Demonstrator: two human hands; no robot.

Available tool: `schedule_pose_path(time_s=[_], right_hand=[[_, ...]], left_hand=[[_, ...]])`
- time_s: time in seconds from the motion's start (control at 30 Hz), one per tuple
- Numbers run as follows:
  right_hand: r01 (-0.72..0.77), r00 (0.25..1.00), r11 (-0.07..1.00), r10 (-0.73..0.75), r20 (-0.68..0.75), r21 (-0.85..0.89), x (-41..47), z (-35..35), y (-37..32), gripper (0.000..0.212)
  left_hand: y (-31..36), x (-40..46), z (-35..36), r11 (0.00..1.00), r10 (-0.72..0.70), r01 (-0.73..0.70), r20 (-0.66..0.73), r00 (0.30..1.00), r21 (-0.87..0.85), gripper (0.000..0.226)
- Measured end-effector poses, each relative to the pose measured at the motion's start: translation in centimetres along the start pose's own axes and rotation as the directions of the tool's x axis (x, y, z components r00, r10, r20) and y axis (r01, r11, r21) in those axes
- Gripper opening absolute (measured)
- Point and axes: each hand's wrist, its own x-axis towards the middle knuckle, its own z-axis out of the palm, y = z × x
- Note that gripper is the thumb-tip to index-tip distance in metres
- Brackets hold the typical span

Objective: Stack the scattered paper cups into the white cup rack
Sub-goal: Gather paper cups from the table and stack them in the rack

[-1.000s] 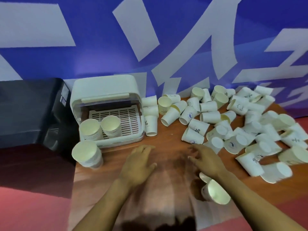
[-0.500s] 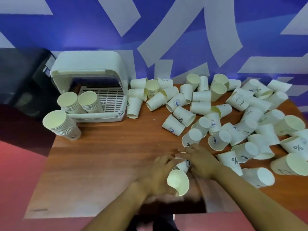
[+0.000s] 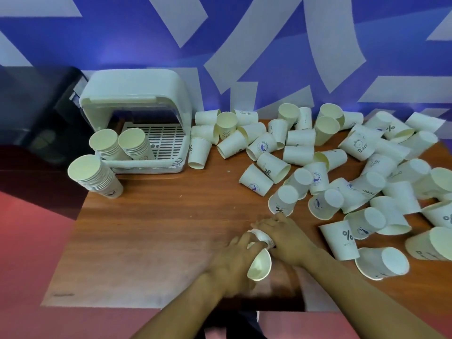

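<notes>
Paper cup [image 3: 259,265] between left hand [image 3: 231,261] and right hand [image 3: 287,241]

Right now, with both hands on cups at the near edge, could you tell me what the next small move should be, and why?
Probably push the two cups together. The left hand grips a cream paper cup on its side, mouth towards the camera, and the right hand holds a second white paper cup just behind it. Nested, they could join the stacks in the white plastic cup rack.

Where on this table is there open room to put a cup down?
Bare wooden table runs between the white plastic cup rack, the leaning cup stack and both hands. The right half is crowded with scattered white paper cups.
</notes>
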Motion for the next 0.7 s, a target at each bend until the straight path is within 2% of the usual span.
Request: schedule_pose_path(time_s=[0.27,0.53,0.7], right_hand=[[-0.158,0.983,0.986,0.162,-0.086,0.053,0.8,-3.2,-2.0,0.082],[-0.238,0.954,0.963,0.256,-0.154,0.129,4.1,-6.7,-7.4,0.073],[-0.256,0.945,0.96,0.274,-0.178,0.115,6.6,-7.7,-10.8,0.069]], left_hand=[[-4.0,-1.0,-4.3,0.997,-0.053,0.047,-0.116,0.992,-0.056,0.079],[-9.2,-3.1,-10.0,0.994,-0.082,0.059,-0.272,0.959,-0.093,0.079],[-13.0,-4.6,-11.9,0.991,-0.137,0.13,-0.271,0.953,-0.043,0.081]])
